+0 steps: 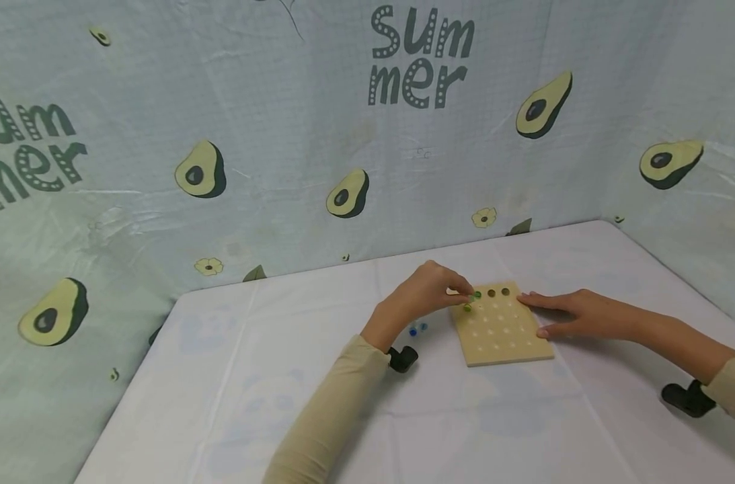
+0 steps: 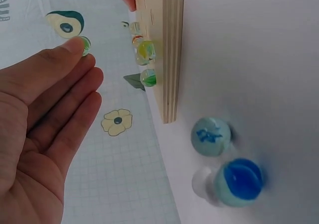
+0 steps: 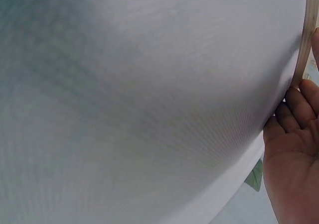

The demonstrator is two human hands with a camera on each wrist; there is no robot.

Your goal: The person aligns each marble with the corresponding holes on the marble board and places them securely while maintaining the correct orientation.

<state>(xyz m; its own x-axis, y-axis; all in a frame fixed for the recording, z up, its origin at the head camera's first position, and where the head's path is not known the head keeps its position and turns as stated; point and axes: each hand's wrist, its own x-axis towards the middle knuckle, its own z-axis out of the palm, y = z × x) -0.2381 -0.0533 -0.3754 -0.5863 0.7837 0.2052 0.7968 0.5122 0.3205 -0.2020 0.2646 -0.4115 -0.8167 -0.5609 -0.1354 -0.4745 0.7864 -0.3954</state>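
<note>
Between thumb and index finger, my left hand (image 1: 426, 290) pinches a green glass marble (image 2: 86, 46), above the back left corner of a square wooden board (image 1: 506, 346). Rows of small hollows cover the board. A row of marbles sits along its far edge, among them a green one (image 1: 477, 294) and an amber-looking one (image 1: 505, 292). One yellow-green marble (image 1: 467, 307) lies nearer, by the left edge. My right hand (image 1: 591, 314) rests at the board's right side, its fingers extended to the far corner and its thumb on the side edge.
Left of the board, loose marbles lie on the white tablecloth (image 1: 252, 403): a dark blue one (image 2: 239, 181), a clear one with blue flecks (image 2: 211, 136) and a colourless one (image 2: 202, 181) partly hidden. A cloth with avocado prints (image 1: 282, 134) hangs behind the table.
</note>
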